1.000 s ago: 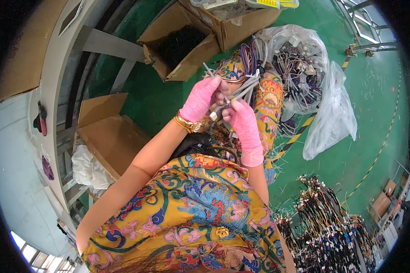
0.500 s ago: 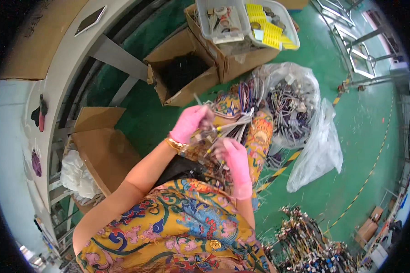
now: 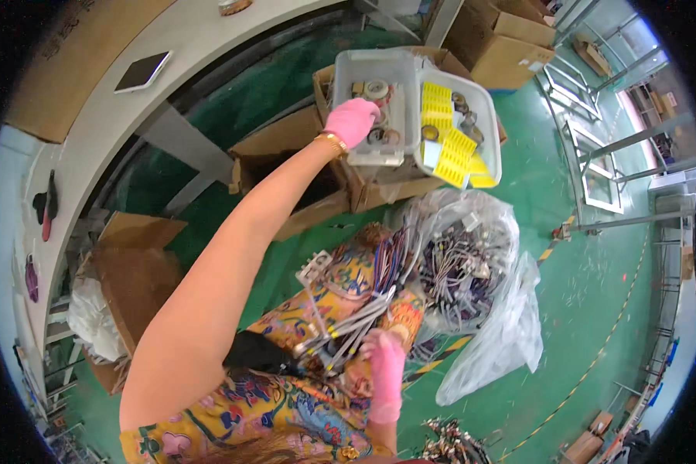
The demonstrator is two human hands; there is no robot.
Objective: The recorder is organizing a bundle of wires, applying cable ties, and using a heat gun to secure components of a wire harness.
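My left hand (image 3: 352, 122), in a pink glove, reaches over the near left side of a clear plastic bin (image 3: 346, 94). Its fingers bend down among rolls of tape (image 3: 376, 90) and small parts. The fingertips are hidden, so what they pinch cannot be made out. Across my lap lies a fanned bundle of grey cables (image 3: 357, 325) with yellow marks near the ends. My right hand (image 3: 384, 359), also gloved in pink, curls its fingers around the bundle's right side. A pale connector plate (image 3: 314, 267) on one cable rests on my left thigh.
A second bin (image 3: 493, 116) holds yellow label sheets (image 3: 454, 155) and tape rolls. A plastic bag (image 3: 487, 224) full of cables stands right of my legs. Open cartons (image 3: 143, 286) are at the left, below a bench (image 3: 104, 116) with a phone (image 3: 142, 72). More cables (image 3: 448, 445) pile up near the bottom.
My left hand has left the cables and moved up and forward into the clear bin. My right hand stays by the cables. The view has shifted, showing more of the far side.
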